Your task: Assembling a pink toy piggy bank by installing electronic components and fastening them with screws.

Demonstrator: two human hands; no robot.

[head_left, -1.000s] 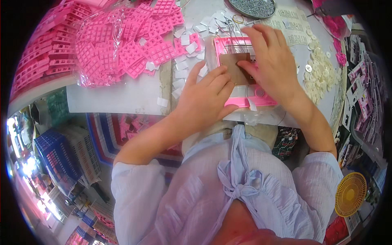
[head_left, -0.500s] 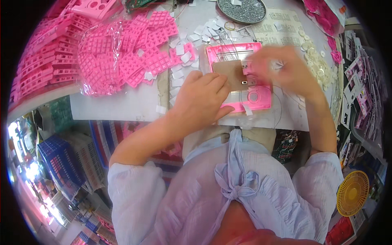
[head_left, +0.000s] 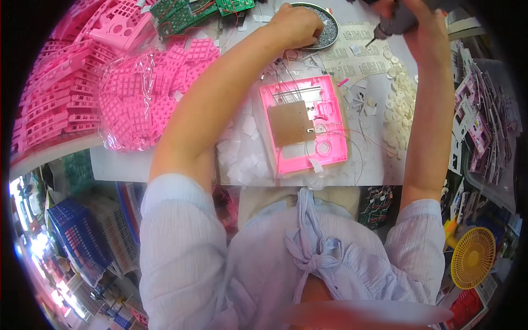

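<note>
The pink case [head_left: 336, 140] lies open side up on the table [head_left: 126, 165], a brown board [head_left: 289, 122] in it. I'd guess it's light, stiff and slick, the board fragile; best held by its side walls. The left hand [head_left: 297, 26] dips into a dish [head_left: 336, 34] of grey metal bits [head_left: 328, 28]; whether it pinches any, I can't tell. The right hand [head_left: 428, 28] is clamped round a driver [head_left: 400, 21]. A clear bag [head_left: 148, 71] holds pink keypads [head_left: 124, 88].

On the white bench [head_left: 121, 168], pink button pads [head_left: 132, 99] are heaped at the upper left, and green boards [head_left: 184, 16] and a dish [head_left: 337, 27] at the top. A pink case [head_left: 336, 132] is set mid-frame by white paper bits [head_left: 245, 157]. Cream discs [head_left: 400, 107] are piled at the upper right.
</note>
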